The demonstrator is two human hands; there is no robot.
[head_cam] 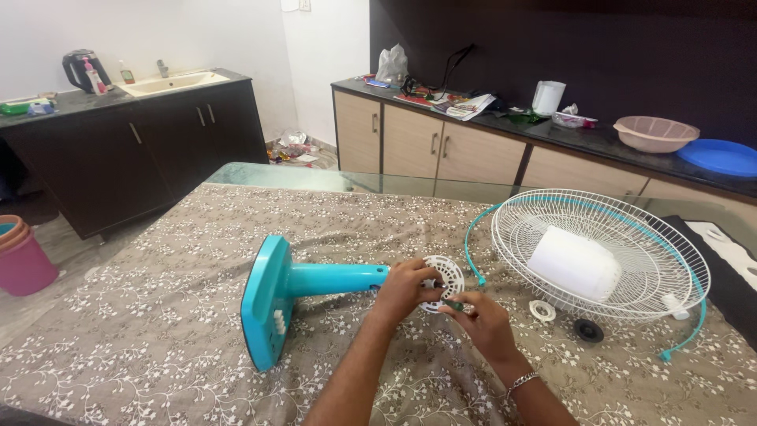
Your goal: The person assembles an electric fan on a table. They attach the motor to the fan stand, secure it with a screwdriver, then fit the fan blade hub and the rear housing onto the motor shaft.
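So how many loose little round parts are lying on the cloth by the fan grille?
2. A white ring lies just below the white fan grille, and a black round cap sits to its right. Others may be hidden under the grille.

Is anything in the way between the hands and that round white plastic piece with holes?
Nothing visible. The left hand already grips the round white perforated plastic piece, and the right hand touches its lower edge.

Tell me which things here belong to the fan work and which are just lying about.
In the job: left hand and right hand on the white vented disc; teal fan stand; wire grille; teal rim band; white ring; black cap.

Lying about: kettle; pink bowl; blue lid; white jug; pink bucket.
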